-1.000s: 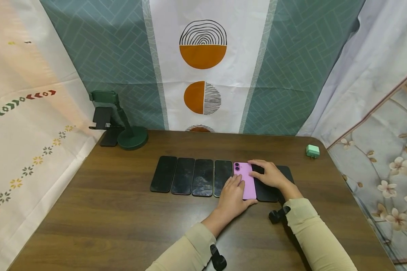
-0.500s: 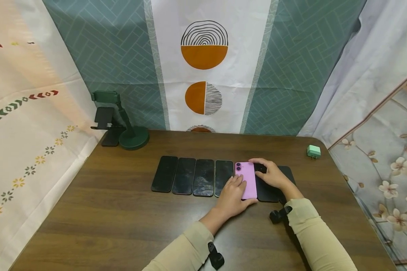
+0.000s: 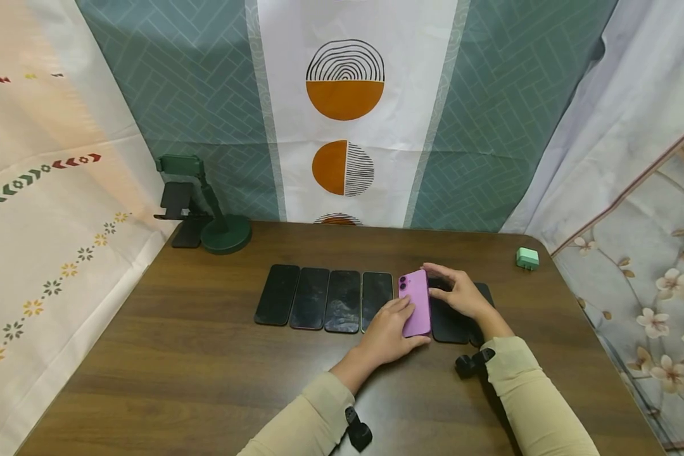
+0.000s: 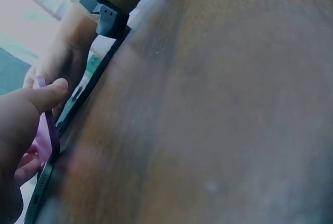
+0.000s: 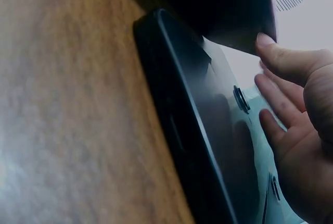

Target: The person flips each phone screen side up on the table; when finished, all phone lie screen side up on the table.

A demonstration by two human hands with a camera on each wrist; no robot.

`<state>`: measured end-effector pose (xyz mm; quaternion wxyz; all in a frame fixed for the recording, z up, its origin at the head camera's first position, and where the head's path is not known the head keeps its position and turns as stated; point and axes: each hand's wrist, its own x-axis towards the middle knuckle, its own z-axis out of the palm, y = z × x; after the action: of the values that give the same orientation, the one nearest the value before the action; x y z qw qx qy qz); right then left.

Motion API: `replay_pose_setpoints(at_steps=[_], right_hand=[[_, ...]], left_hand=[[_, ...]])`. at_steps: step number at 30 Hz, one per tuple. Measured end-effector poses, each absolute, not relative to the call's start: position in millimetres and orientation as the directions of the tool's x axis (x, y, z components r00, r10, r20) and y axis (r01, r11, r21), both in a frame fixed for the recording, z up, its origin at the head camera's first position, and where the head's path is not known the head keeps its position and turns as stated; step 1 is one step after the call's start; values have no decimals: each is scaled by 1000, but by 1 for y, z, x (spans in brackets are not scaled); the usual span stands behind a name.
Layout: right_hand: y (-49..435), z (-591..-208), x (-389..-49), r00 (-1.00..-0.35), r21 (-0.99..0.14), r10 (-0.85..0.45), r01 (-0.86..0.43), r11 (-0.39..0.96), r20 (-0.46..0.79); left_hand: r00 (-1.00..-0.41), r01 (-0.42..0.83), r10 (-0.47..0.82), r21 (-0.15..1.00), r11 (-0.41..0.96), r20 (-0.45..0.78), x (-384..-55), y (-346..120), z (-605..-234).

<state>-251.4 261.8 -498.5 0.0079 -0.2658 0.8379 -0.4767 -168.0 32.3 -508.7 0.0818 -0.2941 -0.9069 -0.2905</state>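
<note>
A pink phone [image 3: 417,310] is back up, tilted, with its right side raised above the table. My left hand [image 3: 384,332] grips its lower left part, the thumb at the bottom edge and the fingers over the back. In the left wrist view, that thumb lies across the pink phone [image 4: 48,138]. At the upper right corner, my right hand [image 3: 462,294] holds the edge between thumb and index finger. The right wrist view shows the phone's dark underside [image 5: 223,5] beside the right thumb. Below the right hand lies a dark phone [image 3: 449,324] with its camera lenses upward.
Several dark phones [image 3: 310,297] lie in a row left of the pink one. Another dark phone [image 3: 482,292] is partly hidden by the right hand. A green phone stand [image 3: 225,234] and a black stand [image 3: 188,231] occupy the back left. A green charger plug [image 3: 527,258] sits back right.
The pink phone has gone from lying flat to tilted, its right side lifted slightly. Its top has shifted a little right. The right thumb has moved off the back to the edge.
</note>
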Motion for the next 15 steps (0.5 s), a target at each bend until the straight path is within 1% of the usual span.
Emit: replay_pose_setpoints(at_steps=[4, 9, 15], right_hand=[[261, -499, -253, -853, -820, -475, -423, 385, 218], [259, -499, -256, -828, -820, -513, -446, 359, 226], [257, -499, -259, -818, -795, -534, -464, 392, 214]], left_hand=[[-816, 571, 492, 553, 607, 303, -168, 30, -507], [-813, 565, 502, 608, 558, 295, -169, 29, -506], [-804, 580, 495, 619, 530, 330, -170, 28, -506]])
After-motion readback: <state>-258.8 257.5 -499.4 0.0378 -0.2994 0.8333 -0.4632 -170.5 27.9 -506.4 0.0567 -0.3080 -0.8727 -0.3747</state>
